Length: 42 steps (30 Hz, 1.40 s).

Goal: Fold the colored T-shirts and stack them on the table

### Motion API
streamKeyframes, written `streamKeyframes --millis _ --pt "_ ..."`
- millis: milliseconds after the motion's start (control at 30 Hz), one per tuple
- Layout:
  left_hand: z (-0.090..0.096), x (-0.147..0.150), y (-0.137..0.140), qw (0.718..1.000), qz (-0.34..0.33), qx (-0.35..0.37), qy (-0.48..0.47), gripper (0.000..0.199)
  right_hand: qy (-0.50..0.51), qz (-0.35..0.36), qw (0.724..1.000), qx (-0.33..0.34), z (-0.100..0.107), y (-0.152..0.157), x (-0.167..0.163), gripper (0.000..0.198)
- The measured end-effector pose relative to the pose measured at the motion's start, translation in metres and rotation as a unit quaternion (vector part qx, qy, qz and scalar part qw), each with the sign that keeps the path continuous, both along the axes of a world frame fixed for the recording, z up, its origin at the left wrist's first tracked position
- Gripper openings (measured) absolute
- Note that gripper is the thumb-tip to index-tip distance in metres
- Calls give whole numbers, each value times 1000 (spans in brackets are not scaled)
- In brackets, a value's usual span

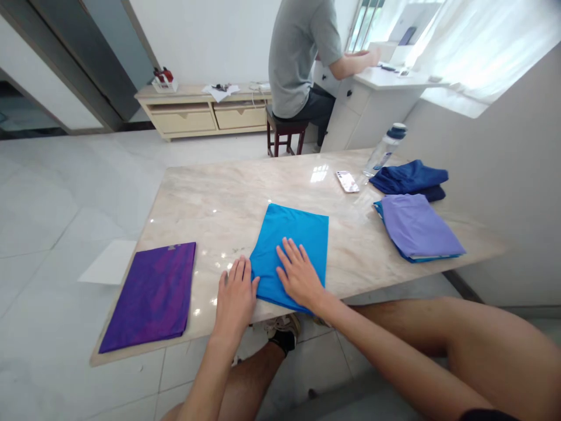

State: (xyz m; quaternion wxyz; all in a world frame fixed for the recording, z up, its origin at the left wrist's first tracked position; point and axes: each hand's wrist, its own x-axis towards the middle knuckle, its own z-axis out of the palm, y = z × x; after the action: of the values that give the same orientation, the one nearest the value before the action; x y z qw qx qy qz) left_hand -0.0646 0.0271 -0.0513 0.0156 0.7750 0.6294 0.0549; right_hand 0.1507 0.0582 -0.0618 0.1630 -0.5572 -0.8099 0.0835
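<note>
A folded bright blue cloth [302, 228] lies flat on the marble-patterned table [210, 193] in front of me. My right hand [298, 272] rests on top of it, palm down with the fingers spread. At the cloth's left edge my left hand [236, 292] lies flat on the table, its fingers stretched out and its thumb side touching the fabric. Neither hand grips anything. Further left is a folded purple cloth [151, 292]. Over on the right sits a stack with a folded lavender cloth [418, 225] on top and blue fabric showing beneath.
Behind the lavender stack lies a dark blue cloth [409, 177]. A clear bottle [385, 149] with a dark cap and a phone [347, 181] are beside it. Across the table a person [298, 58] sits on a stool [287, 128] at a white desk [372, 96].
</note>
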Motion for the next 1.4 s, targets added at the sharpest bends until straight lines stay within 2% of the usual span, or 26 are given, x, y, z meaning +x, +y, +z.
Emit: streamKeyframes --millis 100,167,233,300,367,433,567,633,700,800,900,1067,1267,1400 --pt "-1 -1 -6 1000 -5 19 13 56 4 10 1000 -25 -5 -70 -27 64" --pt "2 3 -12 999 -20 32 12 58 11 60 998 -26 -4 -104 -31 64" --pt "6 9 -17 996 -86 33 6 65 19 128 991 -23 1 -125 -22 60" --pt "8 15 -21 986 -167 17 2 65 30 158 987 -12 7 -131 -2 52" --pt "8 21 -25 983 -185 1 3 56 42 135 990 8 13 -119 23 46" --pt "7 26 -28 989 -146 -6 8 55 49 81 995 22 19 -92 46 44" --pt "13 26 -30 999 -29 0 32 58 47 -49 998 -15 29 -9 70 40" --pt "17 28 -32 999 7 20 34 56 44 -122 991 -40 32 34 74 37" --pt "18 35 -36 999 -26 43 13 55 42 -178 982 -48 31 71 76 35" --pt "8 52 -48 992 -110 64 -26 56 36 -223 973 -49 24 108 82 33" --pt "-9 67 -56 989 -122 72 -40 58 27 -231 971 -49 14 124 88 24" --pt "-25 66 -57 989 -116 71 -56 60 36 -221 975 -1 -1 121 98 22" --pt "-21 63 -54 993 -77 50 -70 63 10 -245 969 5 0 121 100 23" --pt "-19 65 -51 996 -51 31 -66 65 30 -190 981 1 9 144 76 29"
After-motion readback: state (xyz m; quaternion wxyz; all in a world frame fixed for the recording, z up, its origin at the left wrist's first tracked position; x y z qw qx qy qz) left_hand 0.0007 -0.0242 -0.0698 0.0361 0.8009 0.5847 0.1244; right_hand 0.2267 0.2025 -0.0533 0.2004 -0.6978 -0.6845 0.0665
